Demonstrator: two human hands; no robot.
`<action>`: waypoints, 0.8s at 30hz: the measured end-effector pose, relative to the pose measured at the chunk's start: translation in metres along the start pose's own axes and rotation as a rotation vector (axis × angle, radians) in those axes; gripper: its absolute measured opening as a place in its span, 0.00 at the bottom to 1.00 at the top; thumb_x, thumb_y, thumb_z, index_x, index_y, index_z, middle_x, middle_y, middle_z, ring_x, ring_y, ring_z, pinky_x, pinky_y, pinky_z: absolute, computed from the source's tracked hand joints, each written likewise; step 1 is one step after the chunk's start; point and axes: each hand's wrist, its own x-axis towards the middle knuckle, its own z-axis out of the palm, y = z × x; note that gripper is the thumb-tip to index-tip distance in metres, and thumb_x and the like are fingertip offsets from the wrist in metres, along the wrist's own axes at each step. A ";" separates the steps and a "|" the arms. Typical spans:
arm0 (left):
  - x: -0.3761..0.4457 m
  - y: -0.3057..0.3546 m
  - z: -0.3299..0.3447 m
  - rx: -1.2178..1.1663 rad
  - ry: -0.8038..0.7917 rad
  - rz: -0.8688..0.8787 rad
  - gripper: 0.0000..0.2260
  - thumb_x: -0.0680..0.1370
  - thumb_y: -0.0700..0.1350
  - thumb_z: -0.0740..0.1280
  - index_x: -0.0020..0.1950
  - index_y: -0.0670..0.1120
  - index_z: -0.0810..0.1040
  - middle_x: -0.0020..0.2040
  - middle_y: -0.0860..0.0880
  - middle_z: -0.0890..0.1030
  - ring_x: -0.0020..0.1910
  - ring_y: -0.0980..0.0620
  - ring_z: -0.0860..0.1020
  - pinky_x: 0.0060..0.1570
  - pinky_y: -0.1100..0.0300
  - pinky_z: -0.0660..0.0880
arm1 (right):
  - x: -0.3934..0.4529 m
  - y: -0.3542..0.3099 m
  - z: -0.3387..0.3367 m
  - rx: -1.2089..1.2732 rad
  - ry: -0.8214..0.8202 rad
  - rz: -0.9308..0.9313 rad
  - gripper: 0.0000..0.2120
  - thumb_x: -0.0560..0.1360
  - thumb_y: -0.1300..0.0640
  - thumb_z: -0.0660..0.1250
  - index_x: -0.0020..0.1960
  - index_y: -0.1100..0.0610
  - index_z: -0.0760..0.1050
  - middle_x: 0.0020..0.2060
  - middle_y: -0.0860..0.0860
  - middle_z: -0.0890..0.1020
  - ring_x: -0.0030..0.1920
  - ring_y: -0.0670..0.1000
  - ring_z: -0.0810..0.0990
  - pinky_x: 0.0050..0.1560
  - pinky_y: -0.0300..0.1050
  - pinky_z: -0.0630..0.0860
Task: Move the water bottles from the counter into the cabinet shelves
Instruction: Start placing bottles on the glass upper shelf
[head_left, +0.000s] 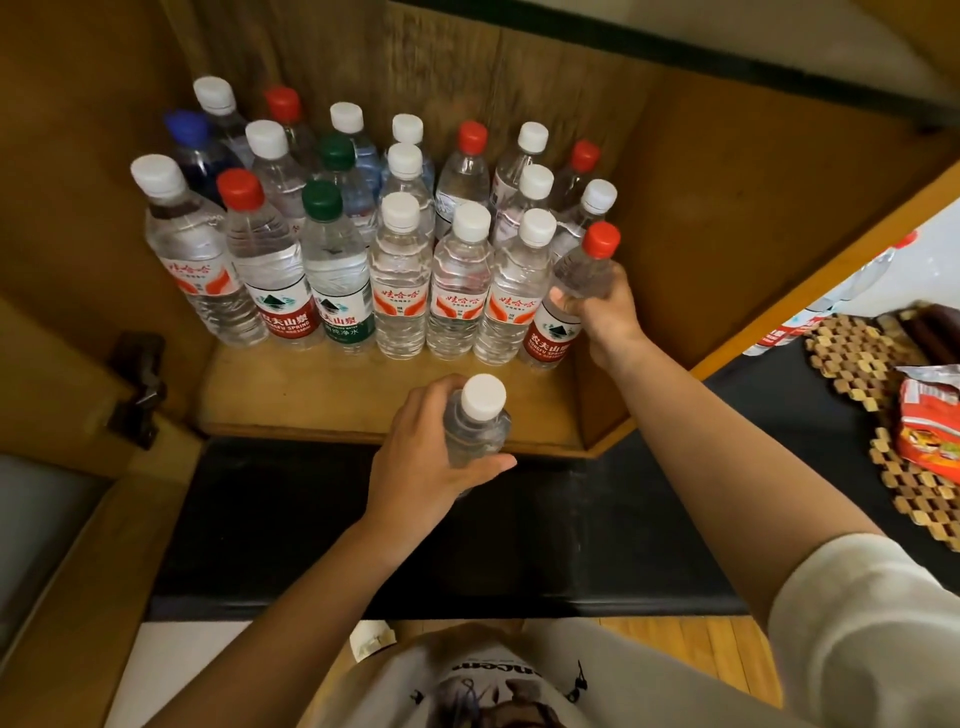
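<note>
With both arms stretched out ahead of you, your left hand (421, 457) sits closest, fingers and thumb curled around the neck and shoulder of a clear plastic water bottle with a white cap (478, 421). You've got it upright, over the front lip of the wooden cabinet shelf (311, 400), right where it meets the black counter surface (311, 525); whether its base is touching anything, I can't tell.

Further out, your right arm reaches up and across, bare to the pale sleeve (872, 623) at your elbow. Your right hand (605, 312) wraps the upper body of a clear bottle with a red cap and red label (566, 306), tilted slightly, at the right end of the front row, just beside a white-capped neighbour.

Behind those, the packed group of clear bottles (363, 228) stands upright on the shelf in several rows: white caps mostly, some red, two green, one blue at the back left.

Off to your right, on the counter, a woven wooden trivet mat (857, 353) lies by a red and orange snack packet (930, 426), with more bottles lying near the white wall beyond. A dark metal hinge (137, 389) shows at the cabinet's left side.
</note>
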 end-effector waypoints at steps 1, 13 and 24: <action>0.000 -0.001 0.000 -0.044 -0.028 -0.007 0.33 0.57 0.69 0.70 0.58 0.71 0.60 0.57 0.68 0.67 0.59 0.68 0.68 0.50 0.70 0.66 | 0.001 0.001 0.000 0.015 0.002 0.007 0.31 0.69 0.67 0.71 0.68 0.56 0.62 0.63 0.55 0.74 0.60 0.53 0.73 0.57 0.46 0.72; -0.005 -0.048 0.017 -0.264 -0.135 -0.205 0.34 0.62 0.37 0.78 0.55 0.65 0.67 0.50 0.68 0.76 0.52 0.78 0.72 0.44 0.82 0.68 | -0.026 0.011 0.001 -0.035 -0.055 0.080 0.41 0.71 0.60 0.70 0.74 0.59 0.47 0.70 0.57 0.67 0.69 0.56 0.66 0.70 0.54 0.64; -0.028 0.052 -0.038 -0.352 0.106 0.014 0.27 0.59 0.56 0.74 0.56 0.57 0.73 0.51 0.67 0.80 0.50 0.67 0.78 0.43 0.76 0.72 | -0.166 -0.047 -0.011 -0.198 -0.861 -0.203 0.28 0.71 0.54 0.71 0.66 0.44 0.62 0.60 0.34 0.75 0.63 0.37 0.72 0.61 0.34 0.71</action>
